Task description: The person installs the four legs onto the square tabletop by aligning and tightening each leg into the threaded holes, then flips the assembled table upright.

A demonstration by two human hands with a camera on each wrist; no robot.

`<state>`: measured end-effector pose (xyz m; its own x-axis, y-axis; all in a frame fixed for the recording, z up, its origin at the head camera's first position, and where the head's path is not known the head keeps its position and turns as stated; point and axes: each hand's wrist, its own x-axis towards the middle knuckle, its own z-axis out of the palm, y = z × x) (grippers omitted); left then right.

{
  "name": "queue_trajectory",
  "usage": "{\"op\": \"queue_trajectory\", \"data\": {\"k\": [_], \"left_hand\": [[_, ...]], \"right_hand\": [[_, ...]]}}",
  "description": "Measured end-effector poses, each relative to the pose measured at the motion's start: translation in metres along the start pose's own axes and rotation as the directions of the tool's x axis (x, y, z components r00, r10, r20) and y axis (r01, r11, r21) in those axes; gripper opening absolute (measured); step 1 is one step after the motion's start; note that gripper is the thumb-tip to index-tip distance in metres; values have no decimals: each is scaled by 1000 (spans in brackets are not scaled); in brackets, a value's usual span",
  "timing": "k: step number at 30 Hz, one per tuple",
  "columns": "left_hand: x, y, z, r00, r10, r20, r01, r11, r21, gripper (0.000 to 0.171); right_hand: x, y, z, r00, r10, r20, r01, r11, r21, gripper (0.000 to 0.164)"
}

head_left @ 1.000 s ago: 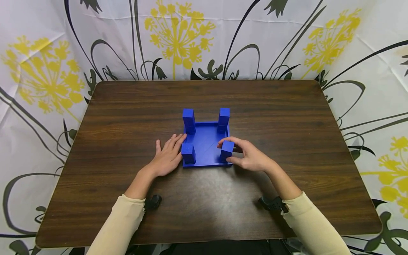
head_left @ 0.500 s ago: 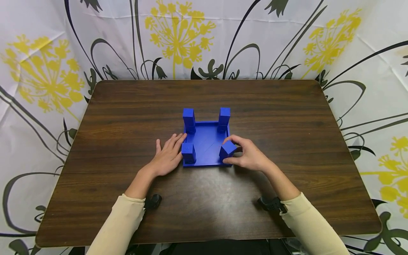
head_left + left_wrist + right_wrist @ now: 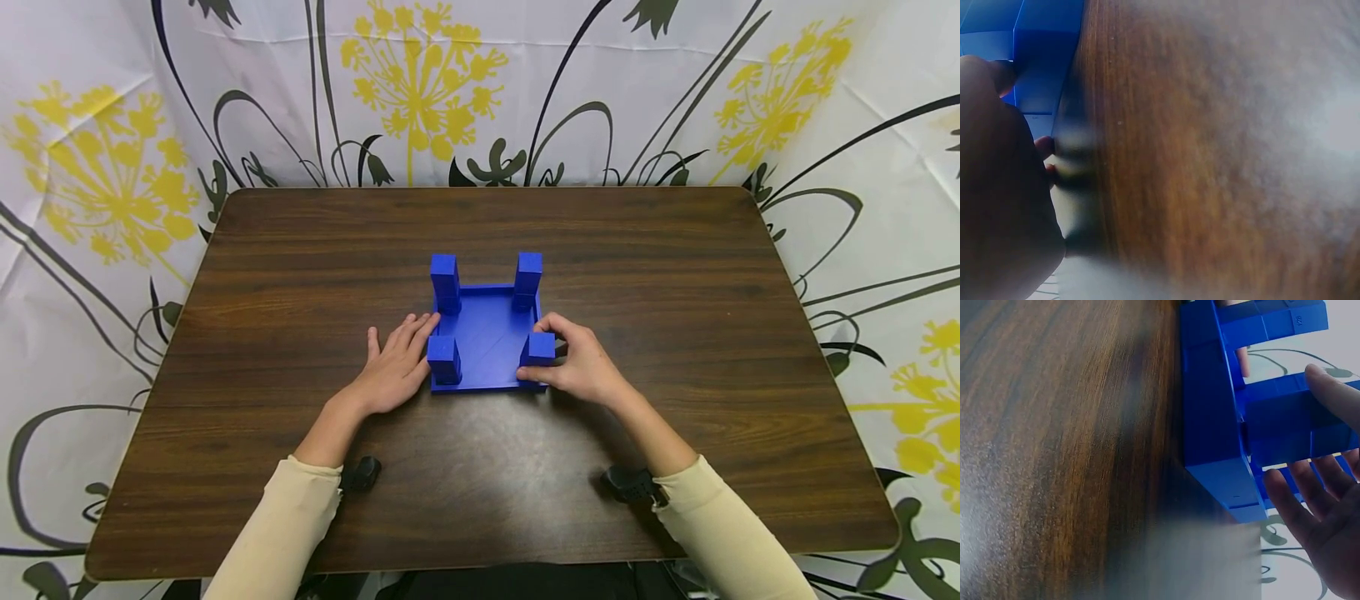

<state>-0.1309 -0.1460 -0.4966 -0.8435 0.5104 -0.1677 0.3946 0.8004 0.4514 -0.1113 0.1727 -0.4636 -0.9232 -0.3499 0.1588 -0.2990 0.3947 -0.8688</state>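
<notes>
A square blue base (image 3: 487,342) with a low rim lies on the table. A blue post stands at each corner: far left (image 3: 446,282), far right (image 3: 528,279), near left (image 3: 444,362) and near right (image 3: 538,350). My right hand (image 3: 587,367) holds the near-right post between thumb and fingers. In the right wrist view the thumb (image 3: 1332,394) lies on one side of this post (image 3: 1291,425), the fingers on the other, and a narrow dark gap shows at its foot. My left hand (image 3: 390,371) rests with extended fingers against the base's left side.
The brown wood-grain table (image 3: 300,250) runs out on all sides of the base. Behind it hangs a white cloth (image 3: 480,92) with yellow and dark plant prints. A dark device (image 3: 362,473) sits at the left wrist, another (image 3: 630,483) at the right.
The near-right post has turned about its upright axis in my right hand, and its top now faces squarely forward. My right thumb has shifted left along it. The left hand has stayed still.
</notes>
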Motion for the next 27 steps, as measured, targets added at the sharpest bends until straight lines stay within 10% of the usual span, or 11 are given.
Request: {"op": "queue_trajectory", "data": {"k": [11, 27], "left_hand": [[0, -2, 2, 1000, 7, -14, -7, 1000, -2, 65], [0, -3, 2, 1000, 12, -20, -13, 1000, -11, 65]], "right_hand": [[0, 0, -6, 989, -70, 128, 77, 996, -51, 59], [1, -3, -13, 937, -101, 333, 40, 982, 184, 68]]}}
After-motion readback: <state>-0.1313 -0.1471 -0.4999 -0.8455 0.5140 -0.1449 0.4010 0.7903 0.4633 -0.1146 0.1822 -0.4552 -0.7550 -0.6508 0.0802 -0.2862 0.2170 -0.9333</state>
